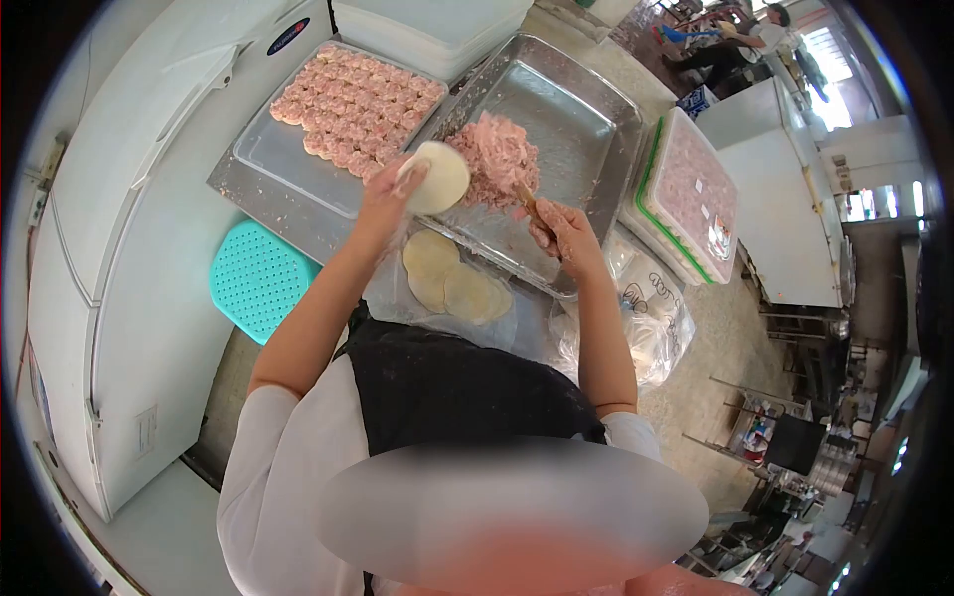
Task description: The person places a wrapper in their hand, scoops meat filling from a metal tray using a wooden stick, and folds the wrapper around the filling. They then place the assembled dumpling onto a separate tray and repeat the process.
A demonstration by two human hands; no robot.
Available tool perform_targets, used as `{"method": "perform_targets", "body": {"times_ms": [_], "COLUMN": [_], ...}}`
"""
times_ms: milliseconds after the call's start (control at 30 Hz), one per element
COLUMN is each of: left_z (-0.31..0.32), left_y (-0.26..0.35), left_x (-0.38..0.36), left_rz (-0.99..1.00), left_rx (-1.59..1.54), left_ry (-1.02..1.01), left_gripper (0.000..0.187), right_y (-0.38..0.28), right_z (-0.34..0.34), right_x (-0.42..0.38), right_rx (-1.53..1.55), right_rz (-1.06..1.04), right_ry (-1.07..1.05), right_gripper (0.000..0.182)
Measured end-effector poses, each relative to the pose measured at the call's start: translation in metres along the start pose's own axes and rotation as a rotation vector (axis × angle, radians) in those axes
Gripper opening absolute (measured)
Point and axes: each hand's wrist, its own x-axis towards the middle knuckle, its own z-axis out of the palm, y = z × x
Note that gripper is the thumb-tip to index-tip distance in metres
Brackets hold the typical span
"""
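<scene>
My left hand (391,194) holds a round pale dough wrapper (440,179) by its edge, near the left rim of a deep metal pan. Wrapped round the wooden handle of a spatula (528,202), my right hand (564,236) is over the pan (571,109). The spatula's far end is buried in or hidden by a mound of pink minced meat (499,149). More round wrappers (457,280) lie overlapping on plastic in front of me. To the left, rows of meat-filled dumplings (358,104) cover much of a tray (278,149).
A lidded, green-edged container of pink meat (688,189) stands right of the pan, with a plastic bag (651,308) below it. A turquoise stool (260,280) stands at left beside a white freezer (149,268). Another person (750,45) sits far back right.
</scene>
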Motion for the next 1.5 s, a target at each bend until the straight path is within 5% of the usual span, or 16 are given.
{"method": "perform_targets", "body": {"times_ms": [167, 333, 367, 400, 467, 600, 667, 800, 867, 900, 967, 1033, 1100, 1167, 1267, 1500], "left_z": [0.07, 0.035, 0.026, 0.026, 0.029, 0.036, 0.033, 0.022, 0.011, 0.014, 0.019, 0.022, 0.025, 0.025, 0.026, 0.036], "left_y": [0.037, -0.008, -0.019, -0.016, -0.006, 0.024, 0.037, 0.018, -0.003, 0.005, 0.04, 0.068, 0.072, 0.068, 0.085, 0.082], "left_x": [0.019, 0.071, 0.078, 0.08, 0.075, 0.07, 0.073, 0.099, 0.116, 0.111, 0.088, 0.067, 0.064, 0.071, 0.066, 0.061], "left_rz": [-0.054, -0.059, -0.069, -0.08, -0.215, -0.236, -0.374, -0.424, -0.43, -0.422, -0.301, -0.294, -0.288, 0.442, 0.22, 0.236], "left_rx": [-0.724, -0.913, -0.966, -0.964, -0.699, -0.733, -0.721, -0.714, -1.237, -1.242, -0.885, -0.623, -0.362, 0.396, 0.521, 0.92], "left_ry": [-0.075, -0.336, -0.406, -0.418, -0.078, -0.221, -0.021, -0.081, -0.724, -0.727, -0.43, -0.441, -0.44, -0.524, -0.795, -0.888], "left_gripper": [0.041, 0.055, 0.058, 0.058, 0.056, 0.058, 0.054, 0.047, 0.044, 0.044, 0.039, 0.04, 0.043, 0.052, 0.055, 0.032], "right_y": [-0.002, 0.017, 0.005, -0.018, -0.029, -0.032, -0.05, -0.048, -0.042, -0.046, -0.052, -0.058, -0.063, -0.069, -0.07, -0.022], "right_z": [0.04, 0.029, 0.033, 0.042, 0.054, 0.07, 0.074, 0.098, 0.093, 0.08, 0.065, 0.059, 0.058, 0.056, 0.053, 0.019], "right_x": [0.011, 0.002, -0.01, -0.024, -0.028, -0.017, -0.02, -0.014, -0.01, -0.014, -0.025, -0.038, -0.045, -0.051, -0.058, -0.031], "right_rx": [0.118, -0.93, -0.927, -1.003, -1.073, -1.152, -1.237, -1.267, -1.231, -1.204, -1.167, -0.6, -0.424, -0.25, -0.274, -0.627], "right_rz": [-0.177, -0.401, -0.395, -0.277, -0.143, -0.171, -0.112, -0.124, -0.176, -0.322, -0.473, -0.181, -0.046, 0.085, 0.085, -0.203], "right_ry": [0.128, 0.398, 0.414, 0.406, 0.411, 0.498, 0.473, 0.562, 0.567, 0.557, 0.55, 0.594, 0.483, 0.354, 0.255, 0.166], "right_gripper": [0.039, 0.035, 0.035, 0.033, 0.032, 0.025, 0.025, 0.024, 0.024, 0.025, 0.027, 0.033, 0.034, 0.035, 0.032, 0.031]}}
